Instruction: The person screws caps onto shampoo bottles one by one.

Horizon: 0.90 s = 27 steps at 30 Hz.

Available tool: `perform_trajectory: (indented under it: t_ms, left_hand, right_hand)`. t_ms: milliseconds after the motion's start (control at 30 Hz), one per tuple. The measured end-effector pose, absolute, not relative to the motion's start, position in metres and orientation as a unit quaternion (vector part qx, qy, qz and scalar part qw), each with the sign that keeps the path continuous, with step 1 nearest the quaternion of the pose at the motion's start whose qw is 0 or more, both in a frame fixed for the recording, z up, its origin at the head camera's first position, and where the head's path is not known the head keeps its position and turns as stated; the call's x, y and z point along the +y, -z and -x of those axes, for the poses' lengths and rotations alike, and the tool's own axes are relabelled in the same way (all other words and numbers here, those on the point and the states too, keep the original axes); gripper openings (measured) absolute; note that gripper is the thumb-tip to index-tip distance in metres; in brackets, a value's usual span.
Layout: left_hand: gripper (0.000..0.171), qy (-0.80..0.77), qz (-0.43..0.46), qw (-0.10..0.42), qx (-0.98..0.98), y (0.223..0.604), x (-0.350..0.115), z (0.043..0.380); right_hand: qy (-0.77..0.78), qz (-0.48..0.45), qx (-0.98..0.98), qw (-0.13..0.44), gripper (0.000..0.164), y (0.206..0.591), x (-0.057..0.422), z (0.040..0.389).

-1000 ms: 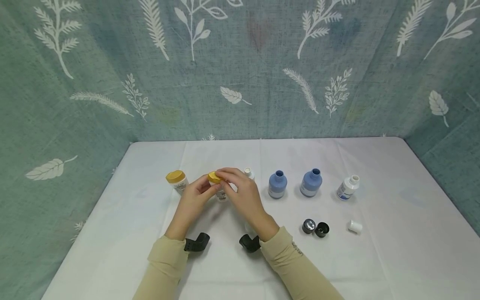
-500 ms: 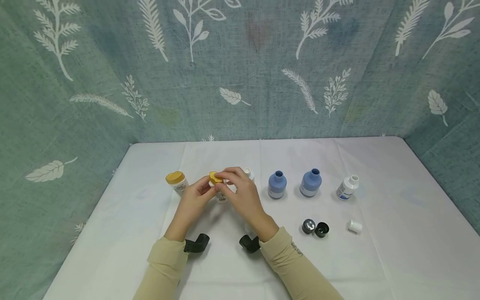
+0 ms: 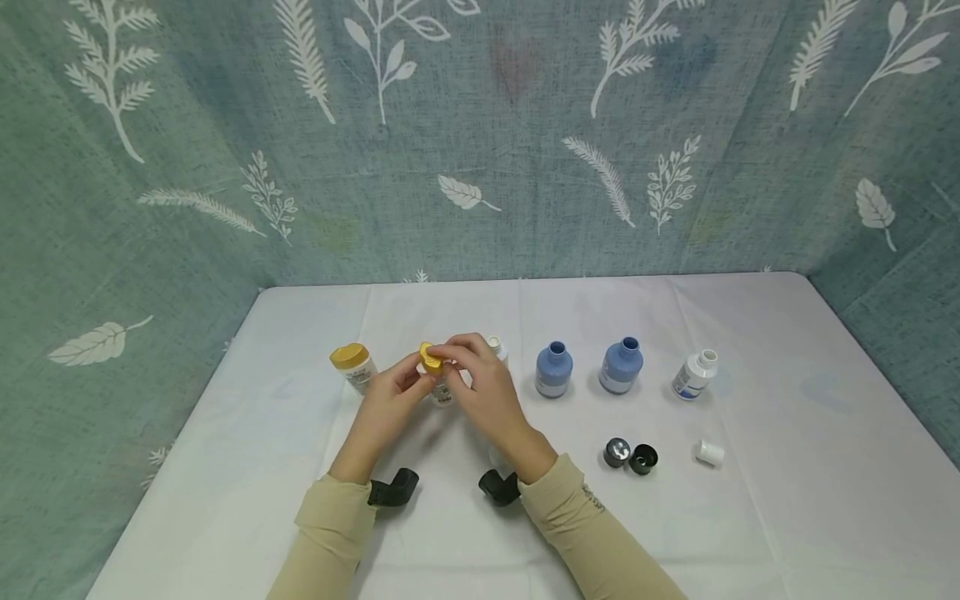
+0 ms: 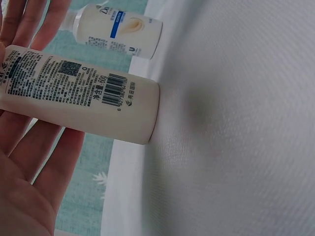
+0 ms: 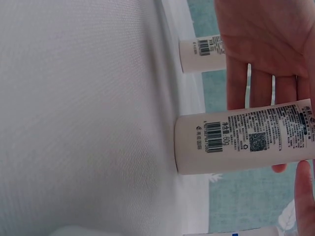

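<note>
While the left grip (image 3: 386, 408) clamped the white bottle (image 4: 88, 91) | right grip (image 3: 489, 390) pinched its yellow cap (image 3: 431, 364) | similar bottle (image 3: 362, 374) stood left

We find the yellow, flat-sided plastic cap (image 3: 430, 359) turned from its earlier pose: its length, nearly crosswise a second ago, now slants steeply. We also note the bare right hand (image 3: 483, 385) reaching slightly farther left across it.
</note>
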State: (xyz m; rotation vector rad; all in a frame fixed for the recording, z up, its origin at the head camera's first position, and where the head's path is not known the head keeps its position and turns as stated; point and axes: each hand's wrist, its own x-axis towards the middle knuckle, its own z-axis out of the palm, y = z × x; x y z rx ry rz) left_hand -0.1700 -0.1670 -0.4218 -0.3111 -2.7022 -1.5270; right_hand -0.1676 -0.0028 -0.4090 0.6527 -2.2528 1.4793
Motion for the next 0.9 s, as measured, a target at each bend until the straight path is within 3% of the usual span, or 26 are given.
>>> perform_trajectory:
  t_ms: [400, 900]
  left_hand:
    - [0.038, 0.490, 0.093, 0.014, -0.867, 0.4244, -0.1686, 0.1690]
    - [0.046, 0.495, 0.097, 0.010, -0.863, 0.4215, -0.1688, 0.1714]
  right_hand:
    - [-0.526, -0.260, -0.790, 0.176, 0.024, 0.4110, -0.0032, 0.1679]
    - [-0.535, -0.249, -0.789, 0.173, 0.020, 0.4102, -0.0033, 0.1690]
